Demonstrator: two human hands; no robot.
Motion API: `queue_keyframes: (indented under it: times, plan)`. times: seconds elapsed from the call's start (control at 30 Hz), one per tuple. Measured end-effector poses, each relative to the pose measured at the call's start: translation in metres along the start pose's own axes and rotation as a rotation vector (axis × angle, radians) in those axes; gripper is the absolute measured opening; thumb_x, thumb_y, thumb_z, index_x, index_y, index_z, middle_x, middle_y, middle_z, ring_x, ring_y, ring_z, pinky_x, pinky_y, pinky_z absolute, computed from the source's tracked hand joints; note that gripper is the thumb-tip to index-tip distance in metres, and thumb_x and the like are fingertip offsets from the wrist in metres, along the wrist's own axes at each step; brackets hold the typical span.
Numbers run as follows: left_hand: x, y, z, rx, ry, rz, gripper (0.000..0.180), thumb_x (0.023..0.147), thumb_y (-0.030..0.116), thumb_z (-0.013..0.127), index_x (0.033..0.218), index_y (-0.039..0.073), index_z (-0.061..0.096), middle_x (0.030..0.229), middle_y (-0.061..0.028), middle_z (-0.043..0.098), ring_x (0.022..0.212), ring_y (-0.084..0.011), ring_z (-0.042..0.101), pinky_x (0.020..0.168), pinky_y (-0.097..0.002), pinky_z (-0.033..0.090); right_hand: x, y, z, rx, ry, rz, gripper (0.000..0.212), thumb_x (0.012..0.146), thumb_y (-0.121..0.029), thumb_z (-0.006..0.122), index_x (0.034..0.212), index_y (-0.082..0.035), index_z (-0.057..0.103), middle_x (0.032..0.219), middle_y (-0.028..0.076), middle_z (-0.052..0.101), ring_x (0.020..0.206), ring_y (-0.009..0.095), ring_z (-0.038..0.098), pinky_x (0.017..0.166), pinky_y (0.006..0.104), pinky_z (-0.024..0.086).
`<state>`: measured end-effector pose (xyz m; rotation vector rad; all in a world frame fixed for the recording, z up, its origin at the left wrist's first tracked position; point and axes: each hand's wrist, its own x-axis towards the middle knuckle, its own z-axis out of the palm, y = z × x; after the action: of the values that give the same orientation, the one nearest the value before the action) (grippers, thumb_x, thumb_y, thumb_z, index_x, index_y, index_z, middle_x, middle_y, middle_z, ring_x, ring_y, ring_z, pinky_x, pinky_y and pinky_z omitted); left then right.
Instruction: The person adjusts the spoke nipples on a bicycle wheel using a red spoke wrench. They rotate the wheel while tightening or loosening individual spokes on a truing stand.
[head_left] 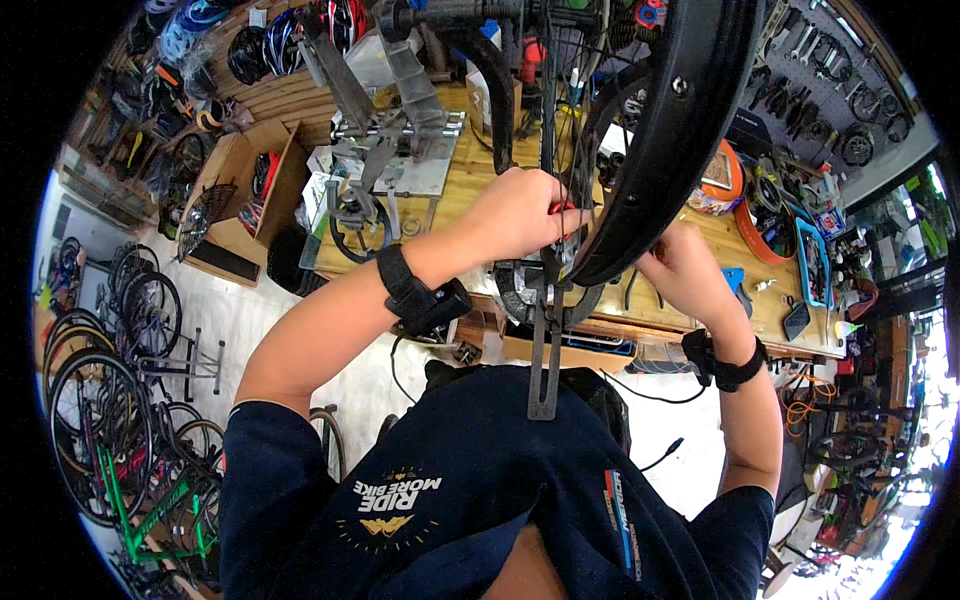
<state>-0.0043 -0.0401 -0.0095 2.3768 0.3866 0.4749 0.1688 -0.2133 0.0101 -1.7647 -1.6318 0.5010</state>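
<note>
A black bicycle rim (655, 150) with thin spokes stands upright in front of me, in a dark metal truing stand (500, 100). Next to the spokes, my left hand (525, 210) is closed in a pinch on a small red tool (562, 208), mostly covered by the fingers. On the rim's right side my right hand (688, 270) has its fingers curled in against the rim edge; part of its grip is hidden. Below the rim is the stand's caliper part, with a slotted metal bar (543, 370) pointing toward me.
A wooden workbench (460, 215) carries a second metal fixture (405, 150) at left. On its right are an orange round container (715, 185), a blue tray (813, 260) and small tools. A cardboard box (245, 200) and several bicycles (110, 390) stand left. Tools hang on a pegboard (830, 75).
</note>
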Motion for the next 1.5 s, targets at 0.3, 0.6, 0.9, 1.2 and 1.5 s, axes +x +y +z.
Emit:
queue_keyframes:
  times: [0.3, 0.6, 0.9, 1.2, 1.5]
  plan:
    - [0.0, -0.043, -0.007, -1.176, -0.527, -0.157, 0.035, 0.094, 0.017, 0.065, 0.126, 0.005, 0.059, 0.112, -0.0015, 0.066, 0.087, -0.0066, 0.059, 0.081, -0.0241, 0.05, -0.021, -0.006, -0.009, 0.1, 0.106, 0.081, 0.014, 0.089, -0.005, 0.064, 0.097, 0.004, 0.058, 0.074, 0.009, 0.064, 0.066, 0.013, 0.059, 0.063, 0.027, 0.047]
    - [0.003, -0.027, -0.013, -1.144, -0.499, -0.068, 0.025, 0.091, 0.016, 0.069, 0.112, 0.003, 0.064, 0.104, -0.0049, 0.069, 0.084, -0.0066, 0.061, 0.074, -0.0219, 0.048, -0.047, -0.011, -0.008, 0.147, 0.137, 0.149, 0.013, 0.088, -0.003, 0.064, 0.098, 0.004, 0.058, 0.077, 0.007, 0.064, 0.071, 0.01, 0.059, 0.063, 0.0243, 0.045]
    - [0.0, 0.016, -0.016, -0.14, -0.052, -0.173, 0.036, 0.078, 0.031, 0.08, 0.069, 0.001, 0.063, 0.066, -0.0108, 0.065, 0.058, -0.0209, 0.061, 0.059, -0.0347, 0.049, -0.016, -0.005, -0.003, 0.013, 0.017, 0.115, 0.013, 0.089, 0.0, 0.062, 0.101, 0.001, 0.057, 0.085, 0.004, 0.061, 0.082, 0.01, 0.059, 0.074, 0.0252, 0.048]
    - [0.0, 0.016, -0.012, 0.185, -0.129, -0.157, 0.046, 0.087, 0.046, 0.062, 0.077, 0.003, 0.072, 0.077, -0.0226, 0.068, 0.076, -0.0402, 0.067, 0.07, -0.0475, 0.054, 0.031, -0.007, 0.011, 0.317, -0.1, 0.109, 0.018, 0.092, -0.008, 0.063, 0.103, 0.0, 0.052, 0.083, 0.003, 0.055, 0.074, 0.009, 0.053, 0.065, 0.0231, 0.044]
    - [0.003, 0.004, 0.004, 0.06, -0.078, -0.164, 0.03, 0.081, 0.029, 0.066, 0.082, -0.001, 0.068, 0.079, -0.0251, 0.067, 0.08, -0.0417, 0.067, 0.07, -0.0467, 0.054, 0.043, -0.008, 0.017, 0.211, -0.097, 0.14, 0.021, 0.093, -0.009, 0.063, 0.106, 0.004, 0.054, 0.08, 0.002, 0.059, 0.067, 0.006, 0.054, 0.057, 0.0209, 0.041]
